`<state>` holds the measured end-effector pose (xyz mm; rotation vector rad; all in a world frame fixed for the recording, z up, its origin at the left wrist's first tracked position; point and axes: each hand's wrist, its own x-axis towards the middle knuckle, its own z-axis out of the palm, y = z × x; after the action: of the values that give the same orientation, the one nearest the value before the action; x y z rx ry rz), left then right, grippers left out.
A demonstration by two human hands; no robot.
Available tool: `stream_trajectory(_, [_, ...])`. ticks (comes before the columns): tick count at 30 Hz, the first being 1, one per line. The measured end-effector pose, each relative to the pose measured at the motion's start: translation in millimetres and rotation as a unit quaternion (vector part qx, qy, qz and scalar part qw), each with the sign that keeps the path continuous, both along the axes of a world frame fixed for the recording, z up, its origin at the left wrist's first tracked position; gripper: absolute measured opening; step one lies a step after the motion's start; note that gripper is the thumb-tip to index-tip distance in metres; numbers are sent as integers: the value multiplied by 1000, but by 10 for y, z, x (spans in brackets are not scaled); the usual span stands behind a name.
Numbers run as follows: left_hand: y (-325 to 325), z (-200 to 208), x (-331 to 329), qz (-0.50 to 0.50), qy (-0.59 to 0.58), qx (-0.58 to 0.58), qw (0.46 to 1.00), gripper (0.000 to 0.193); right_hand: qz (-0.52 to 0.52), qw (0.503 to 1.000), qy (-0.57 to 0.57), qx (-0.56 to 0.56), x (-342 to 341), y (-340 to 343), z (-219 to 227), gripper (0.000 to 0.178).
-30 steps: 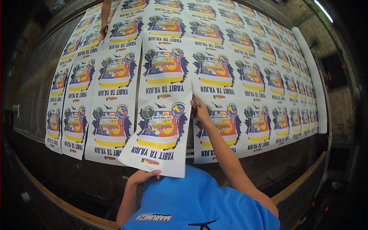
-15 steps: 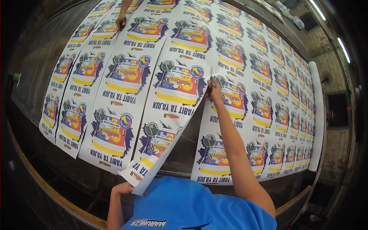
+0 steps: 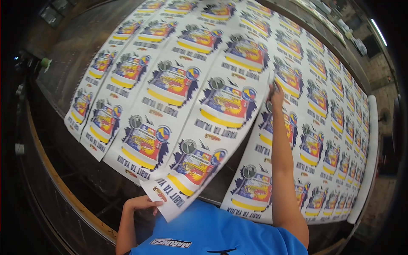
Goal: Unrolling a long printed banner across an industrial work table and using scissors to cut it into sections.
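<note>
Cutting, apparently: your right hand [image 3: 277, 95] curled round scissors [image 3: 272, 87], between printed strip [image 3: 221, 111] and adjoining sheet [image 3: 313, 140]. Left hand [image 3: 142, 203] pinches strip's near corner. Next snip likely needs strip taut.

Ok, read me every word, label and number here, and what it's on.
I won't copy wording, only place it:
Dark blue capitals: printed sheet, below its pictures.
Small reddish lettering: same sheet, below the capitals; too small to read.
Lettering inside the pictures and round badges: too blurred.
Lettered white-and-dark label: on the blue shirt.
</note>
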<state>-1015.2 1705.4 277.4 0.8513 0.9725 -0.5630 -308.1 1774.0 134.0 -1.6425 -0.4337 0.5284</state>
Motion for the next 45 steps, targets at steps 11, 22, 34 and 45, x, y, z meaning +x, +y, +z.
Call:
stream_trajectory(11, [254,1678,1099,-15,-377,447,811,33,4,981,191,-5,-2156,-2627,-47,46])
stream_trajectory(22, [-1207,2525,1992,-192,-951,86,226,67,-48,985,136,99,-2272,-3899,921,62])
stream_trajectory(34, [-2777,104,2530,-185,-458,63,867,23,-162,961,213,68,-3393,-6459,481,56])
stream_trajectory(45, [-3783,-1855,1981,205,-53,-84,974,62,21,957,245,152,-3913,-7685,457,59])
